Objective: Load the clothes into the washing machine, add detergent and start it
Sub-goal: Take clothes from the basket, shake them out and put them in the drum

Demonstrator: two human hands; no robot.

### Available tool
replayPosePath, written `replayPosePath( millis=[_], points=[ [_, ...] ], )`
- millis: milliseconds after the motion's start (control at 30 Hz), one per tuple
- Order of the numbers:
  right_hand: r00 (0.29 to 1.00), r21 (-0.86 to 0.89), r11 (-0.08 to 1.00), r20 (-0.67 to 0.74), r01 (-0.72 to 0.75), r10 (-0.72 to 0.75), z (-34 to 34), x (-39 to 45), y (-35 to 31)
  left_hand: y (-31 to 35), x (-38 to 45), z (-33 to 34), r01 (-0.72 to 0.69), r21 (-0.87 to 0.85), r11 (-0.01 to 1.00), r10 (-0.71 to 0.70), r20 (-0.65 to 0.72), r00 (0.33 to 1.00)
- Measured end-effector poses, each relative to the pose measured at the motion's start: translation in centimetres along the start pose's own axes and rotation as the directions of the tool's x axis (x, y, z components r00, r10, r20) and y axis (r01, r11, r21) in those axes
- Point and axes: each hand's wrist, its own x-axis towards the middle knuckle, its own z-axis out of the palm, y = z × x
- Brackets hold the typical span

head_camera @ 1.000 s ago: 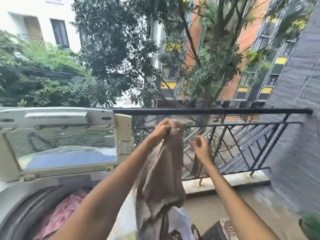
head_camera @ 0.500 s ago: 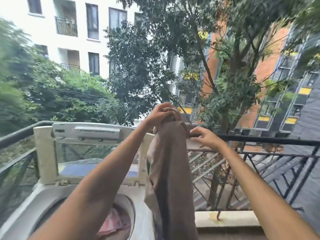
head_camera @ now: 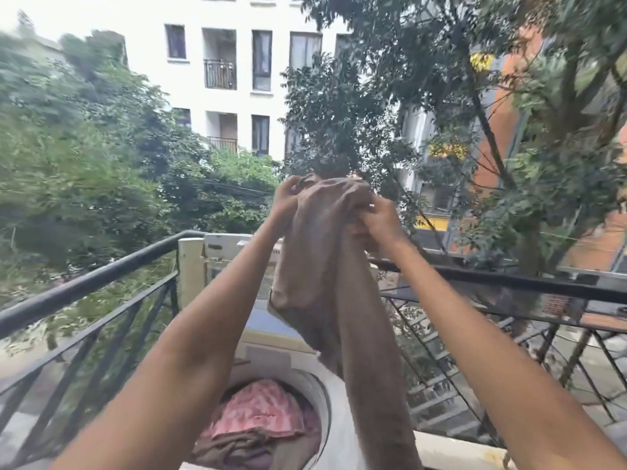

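Both hands, left hand (head_camera: 288, 201) and right hand (head_camera: 380, 220), grip the brown garment (head_camera: 325, 266) at its top; soft, light, limp above the washing machine (head_camera: 322, 395).

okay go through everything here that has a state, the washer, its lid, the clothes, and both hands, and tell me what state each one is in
washing machine: drum open, partly loaded.
lid: raised upright.
pink cloth: inside the drum.
dark brown cloth: inside the drum.
brown garment: held up, hanging over the washer.
left hand: grips the garment's top.
right hand: grips the garment's top.

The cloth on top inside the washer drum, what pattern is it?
Pink-red and white cloth, checked or striped; blur hides which, head view.
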Motion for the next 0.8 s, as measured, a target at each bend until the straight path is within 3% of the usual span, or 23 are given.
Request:
replayPosePath(
  millis=[67, 233, 367, 433, 500, 600, 700, 800],
  points=[
    [0.990, 0.057, 0.995, -0.120, 0.079, -0.071, 1.9, 1.1, -2.6, -0.9, -0.8, -2.1, 0.017, 0.095, 0.995, -0.011, -0.062, 0.998],
    [0.955, -0.031, 0.975, -0.198, 0.220, -0.221, 5.4, 2.5, -6.0, -1.9, -1.6, -6.1, 0.142, 0.186, 0.972, -0.139, -0.028, 0.990],
    [0.957, 0.083, 0.988, -0.273, 0.130, -0.102, 7.1, 2.5, -5.5, -0.8, -2.5, -7.8, 0.229, 0.218, 0.949, -0.226, -0.040, 0.973],
    [0.977, 0.111, 0.994, -0.214, 0.000, 0.024, 7.9, 2.4, -3.8, -1.6, -2.9, -9.3, 0.304, 0.252, 0.919, -0.313, -0.003, 0.950],
    [0.989, -0.005, 0.996, -0.116, -0.091, 0.090, 8.9, 2.1, -1.2, -3.3, -3.6, -10.8, 0.405, 0.307, 0.861, -0.416, -0.030, 0.909],
    [0.980, -0.211, 0.959, 0.007, -0.191, 0.197, 10.5, 0.5, 3.1, -6.3, -5.1, -12.4, 0.554, 0.281, 0.783, -0.522, -0.185, 0.832],
    [0.926, -0.187, 0.934, 0.173, -0.303, 0.335, 12.2, -2.5, 7.8, -9.0, -7.6, -13.5, 0.665, 0.108, 0.739, -0.600, -0.343, 0.723],
    [0.906, -0.423, 0.875, 0.233, -0.234, 0.354, 13.4, -5.7, 12.8, -12.2, -10.2, -15.0, 0.771, 0.116, 0.626, -0.677, -0.409, 0.612]
  ],
)
